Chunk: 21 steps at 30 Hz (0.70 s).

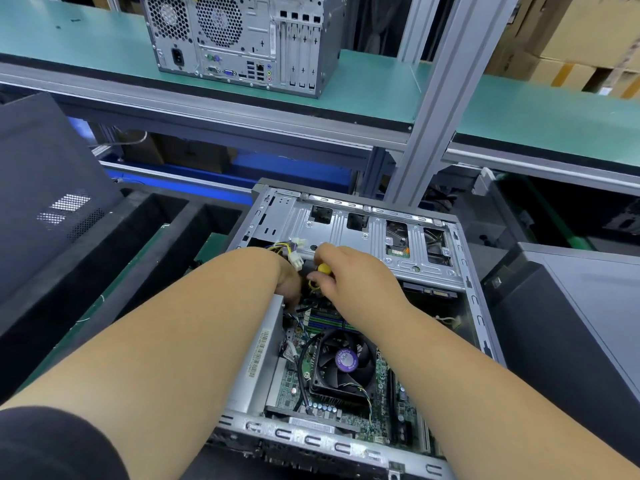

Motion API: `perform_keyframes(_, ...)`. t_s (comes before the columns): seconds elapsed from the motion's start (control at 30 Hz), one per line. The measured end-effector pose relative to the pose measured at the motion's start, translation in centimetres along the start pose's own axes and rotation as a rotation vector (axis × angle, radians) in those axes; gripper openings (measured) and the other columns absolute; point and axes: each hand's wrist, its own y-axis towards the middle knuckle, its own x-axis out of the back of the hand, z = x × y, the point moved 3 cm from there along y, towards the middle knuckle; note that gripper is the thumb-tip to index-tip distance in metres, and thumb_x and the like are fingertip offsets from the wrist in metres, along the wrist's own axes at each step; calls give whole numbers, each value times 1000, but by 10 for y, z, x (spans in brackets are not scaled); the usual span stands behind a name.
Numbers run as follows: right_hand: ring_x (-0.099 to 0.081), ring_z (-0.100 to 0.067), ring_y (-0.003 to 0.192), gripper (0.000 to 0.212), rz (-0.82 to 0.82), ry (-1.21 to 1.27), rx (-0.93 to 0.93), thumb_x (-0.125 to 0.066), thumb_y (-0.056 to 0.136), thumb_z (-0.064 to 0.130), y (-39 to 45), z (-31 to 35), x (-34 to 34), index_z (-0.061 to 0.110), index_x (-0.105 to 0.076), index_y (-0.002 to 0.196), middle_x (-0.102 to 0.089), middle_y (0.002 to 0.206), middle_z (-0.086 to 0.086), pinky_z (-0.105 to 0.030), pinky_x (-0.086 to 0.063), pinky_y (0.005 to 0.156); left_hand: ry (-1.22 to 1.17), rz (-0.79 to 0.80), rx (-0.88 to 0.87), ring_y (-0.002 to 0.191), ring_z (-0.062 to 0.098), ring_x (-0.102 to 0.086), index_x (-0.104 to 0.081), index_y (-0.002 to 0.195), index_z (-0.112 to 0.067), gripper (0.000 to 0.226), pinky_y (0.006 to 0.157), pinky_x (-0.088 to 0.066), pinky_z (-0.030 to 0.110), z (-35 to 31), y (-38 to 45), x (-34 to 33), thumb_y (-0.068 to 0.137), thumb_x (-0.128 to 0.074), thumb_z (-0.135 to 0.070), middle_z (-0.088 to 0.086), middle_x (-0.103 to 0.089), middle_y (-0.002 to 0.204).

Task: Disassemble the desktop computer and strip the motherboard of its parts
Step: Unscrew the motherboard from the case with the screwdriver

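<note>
An open desktop case [460,282] lies on its side in front of me. Inside it sits the green motherboard [381,379] with a black CPU fan [344,362] bearing a purple label. My right hand [349,275] grips a yellow-handled screwdriver [323,269] just below the silver drive cage [349,233]. My left hand [289,282] reaches down beside it into the case, fingers curled among the black cables and hidden at the tips. A bundle of yellow and black power cables with a white connector [297,259] sticks up behind my left wrist.
A second desktop tower [242,39] stands on the green shelf [381,88] behind. An aluminium post [436,109] rises at the case's far right. Dark side panels lean at left [45,188] and right [571,323]. Black foam trays [145,233] lie at left.
</note>
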Motion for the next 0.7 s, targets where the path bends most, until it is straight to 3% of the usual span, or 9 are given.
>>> perform_keyframes(0.1, -53, -28, 82, 22, -11, 7, 3, -56, 96, 34, 0, -1, 2, 16, -52, 109, -57, 96, -3, -37, -45, 64, 10, 8, 8, 109, 25, -52, -52, 131, -7, 40, 83, -39, 33, 0, 4, -1, 95, -52, -24, 15, -53, 130)
perform_keyframes(0.27, -55, -28, 83, 25, 44, -72, 4, -52, 95, 42, 0, -2, 0, 20, -55, 107, -60, 93, -1, -34, -44, 63, -8, 22, 6, 99, 26, -53, -59, 111, -13, 22, 89, -43, 36, 4, 9, -2, 92, -53, -24, 14, -57, 116)
perform_keyframes(0.4, -58, -29, 89, 25, 122, -126, -18, -54, 95, 42, 0, -3, -4, 21, -61, 108, -64, 94, -2, -32, -37, 64, 17, 10, -1, 97, 23, -50, -57, 126, -8, 37, 90, -42, 34, 4, 14, -3, 92, -54, -24, 14, -57, 123)
perform_keyframes(0.53, -59, -29, 92, 27, 137, -103, -45, -55, 95, 40, 0, -6, -1, 23, -63, 113, -66, 97, -4, -34, -49, 72, 25, 4, -4, 95, 21, -49, -53, 132, -7, 42, 83, -41, 31, 3, 15, -4, 93, -53, -23, 14, -57, 121)
perform_keyframes(0.7, -60, -27, 92, 27, 112, -85, -55, -54, 94, 41, -1, -6, 3, 23, -64, 112, -66, 97, -3, -36, -52, 74, 13, 4, 19, 95, 24, -52, -52, 132, -6, 44, 88, -46, 35, 4, 16, -5, 91, -53, -24, 13, -58, 117)
